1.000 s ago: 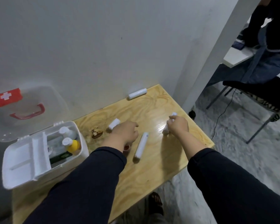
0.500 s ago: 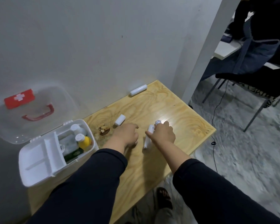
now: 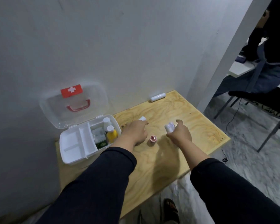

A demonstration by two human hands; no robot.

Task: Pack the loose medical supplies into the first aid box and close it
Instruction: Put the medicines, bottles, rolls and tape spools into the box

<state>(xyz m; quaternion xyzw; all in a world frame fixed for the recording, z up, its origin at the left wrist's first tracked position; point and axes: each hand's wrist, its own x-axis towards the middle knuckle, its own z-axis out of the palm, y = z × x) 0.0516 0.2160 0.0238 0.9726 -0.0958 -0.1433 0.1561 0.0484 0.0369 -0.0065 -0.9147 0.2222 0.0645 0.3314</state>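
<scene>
Pale grey wall backs a small light plywood surface, with the white plastic first aid box at its left end, its clear lid with a red cross label and red handle tipped open against the wall. Inside, a yellow bottle with a white cap, a second white-capped bottle and a green-and-white carton stand in the right compartment; the white divider tray on the left looks bare.

The right hand is curled around what seem to be two white cylindrical rolls, lifted off the wood. The left hand reaches forward, palm down, toward a short white roll at its fingertips; whether it has hold of that roll I cannot tell. Between the hands a small pinkish tape spool stands alone, and a longer white wrapped roll lies well apart against the wall.

Risks, as I judge them: the bundled rolls could slip from the right hand's grasp on the way to the box, since smooth cylinders slide against each other. The far roll is round and near the edge, so a nudge might send it off. Overfilling the right compartment beside the upright bottles may stop the lid closing.
</scene>
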